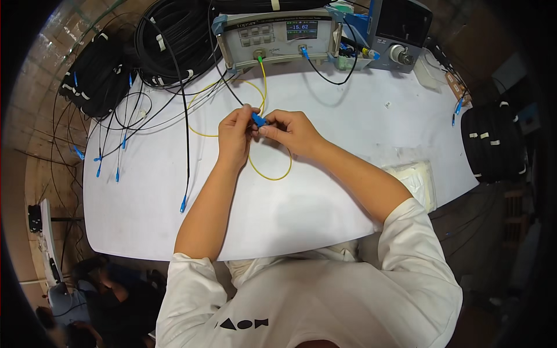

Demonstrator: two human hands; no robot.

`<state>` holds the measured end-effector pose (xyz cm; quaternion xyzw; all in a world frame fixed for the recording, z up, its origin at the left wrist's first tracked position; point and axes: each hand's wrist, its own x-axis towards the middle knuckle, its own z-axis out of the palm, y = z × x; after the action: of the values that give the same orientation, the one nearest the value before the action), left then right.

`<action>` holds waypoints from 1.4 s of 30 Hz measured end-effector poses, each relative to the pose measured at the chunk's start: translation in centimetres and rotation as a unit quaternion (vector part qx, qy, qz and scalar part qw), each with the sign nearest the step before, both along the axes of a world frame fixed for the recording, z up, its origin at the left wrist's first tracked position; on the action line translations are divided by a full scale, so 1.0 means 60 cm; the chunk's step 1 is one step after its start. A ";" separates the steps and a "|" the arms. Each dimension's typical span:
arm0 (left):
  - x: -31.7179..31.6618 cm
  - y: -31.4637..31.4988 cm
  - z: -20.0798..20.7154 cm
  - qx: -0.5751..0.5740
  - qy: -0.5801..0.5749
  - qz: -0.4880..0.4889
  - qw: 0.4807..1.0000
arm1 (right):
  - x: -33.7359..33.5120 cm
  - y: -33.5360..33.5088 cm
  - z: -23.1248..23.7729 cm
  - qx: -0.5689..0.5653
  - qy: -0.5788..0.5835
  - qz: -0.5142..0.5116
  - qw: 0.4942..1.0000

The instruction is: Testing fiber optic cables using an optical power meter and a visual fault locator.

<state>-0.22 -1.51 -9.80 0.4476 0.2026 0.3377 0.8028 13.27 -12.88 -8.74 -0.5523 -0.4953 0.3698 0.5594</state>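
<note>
Head view: the left hand and right hand both pinch a small blue fibre connector above the white table, seemingly joined to the looping yellow patch cord, which runs up to the grey test instrument.

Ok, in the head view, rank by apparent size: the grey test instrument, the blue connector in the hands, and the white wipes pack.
1. Grey test instrument
2. White wipes pack, though smaller only by a modest margin
3. Blue connector, pinched between both hands
</note>
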 end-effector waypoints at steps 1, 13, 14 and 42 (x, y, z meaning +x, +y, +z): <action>-0.001 0.000 0.001 0.005 0.015 0.015 1.000 | 0.000 -0.002 0.005 -0.004 0.019 0.018 1.000; -0.005 0.010 0.010 0.002 0.062 -0.018 0.998 | 0.001 -0.011 0.011 -0.013 -0.026 0.028 0.999; -0.005 0.011 0.011 0.002 0.061 -0.023 0.998 | 0.001 -0.012 0.012 -0.011 -0.027 0.026 0.999; 0.003 -0.027 0.013 0.279 0.083 0.063 0.955 | 0.009 0.004 -0.008 -0.008 0.037 -0.018 0.999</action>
<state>-0.04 -3.14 -9.02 0.6665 0.1940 0.3928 0.6032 13.78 -12.66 -9.21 -0.5513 -0.4612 0.3839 0.5795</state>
